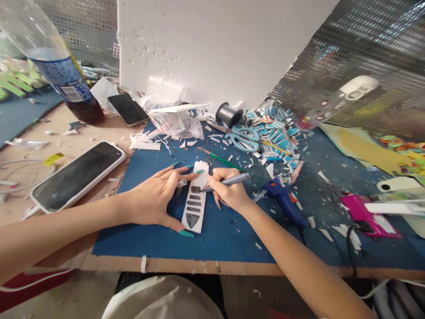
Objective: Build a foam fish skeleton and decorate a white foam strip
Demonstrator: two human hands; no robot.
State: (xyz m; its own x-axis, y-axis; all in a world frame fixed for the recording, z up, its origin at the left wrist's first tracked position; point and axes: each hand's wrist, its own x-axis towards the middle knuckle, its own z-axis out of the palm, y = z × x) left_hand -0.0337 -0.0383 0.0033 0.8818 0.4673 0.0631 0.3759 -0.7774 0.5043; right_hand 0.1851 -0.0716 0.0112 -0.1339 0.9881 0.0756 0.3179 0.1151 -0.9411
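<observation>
A white strip (203, 198) lies on the blue mat, marked with a dark triangle, several dark bars and a dark square. My left hand (162, 188) holds it down, thumb at the near end and index finger near the far end, the other fingers spread. A small whitish piece (181, 183), perhaps a pen cap, sits between its fingers. In my right hand (229, 190) is a grey marker (235, 179), pinched with its tip at the strip beside the dark square. Beyond the hands lies a green-handled craft knife (222, 160).
Light blue scissors (244, 139), a wire spool (229, 115) and a heap of blue-white scraps (280, 133) lie behind. A blue glue gun (285, 201) is at right, phones (78, 177) and a bottle (66, 79) at left. A white board (212, 48) stands at the back.
</observation>
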